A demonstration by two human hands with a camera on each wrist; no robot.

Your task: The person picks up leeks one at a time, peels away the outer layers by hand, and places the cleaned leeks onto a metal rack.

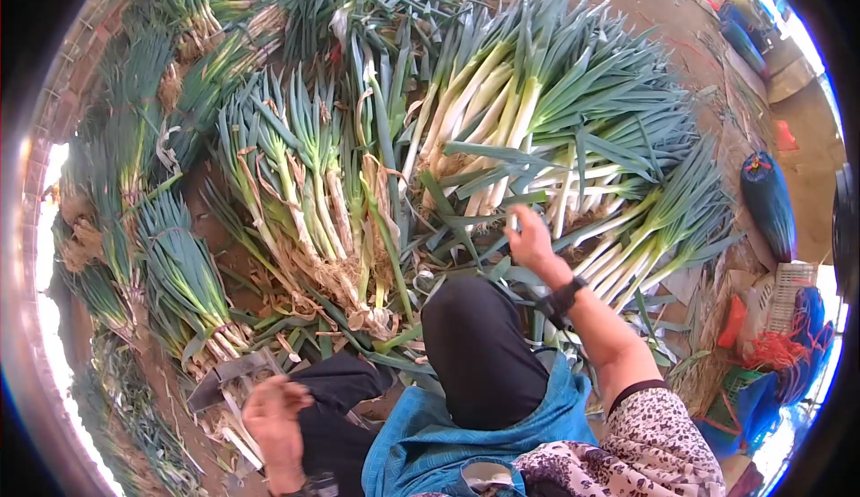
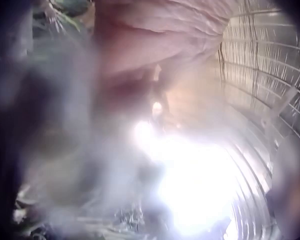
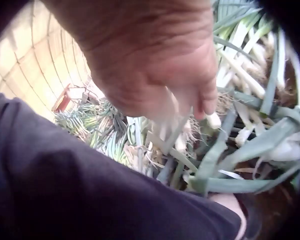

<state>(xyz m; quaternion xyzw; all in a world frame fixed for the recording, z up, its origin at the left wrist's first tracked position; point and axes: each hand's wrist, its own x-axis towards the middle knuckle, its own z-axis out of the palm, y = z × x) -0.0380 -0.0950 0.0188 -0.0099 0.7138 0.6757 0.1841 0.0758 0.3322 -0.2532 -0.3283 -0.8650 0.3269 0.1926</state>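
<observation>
My right hand (image 1: 532,239) reaches out beyond the knee, over loose leaves in front of the leek pile (image 1: 502,130). Its fingers bend downward. A short white leek end (image 3: 213,121) shows at the fingertips in the right wrist view; the rest of that leek is hidden by the hand (image 3: 160,65). My left hand (image 1: 276,421) hovers by the left knee, blurred, its fingers loosely bent with nothing visible in them. Just beyond it is a grey metal plate-like piece (image 1: 215,388). The left wrist view is mostly glare and blur around the hand (image 2: 160,30).
Trimmed leeks (image 1: 654,237) fan out to the right. Dry-leaved leeks (image 1: 313,184) lie ahead, and tied bundles (image 1: 184,269) line the left by a woven wall (image 1: 49,157). At right are a dark blue bundle (image 1: 768,201), a pale basket (image 1: 795,282) and red string (image 1: 772,351).
</observation>
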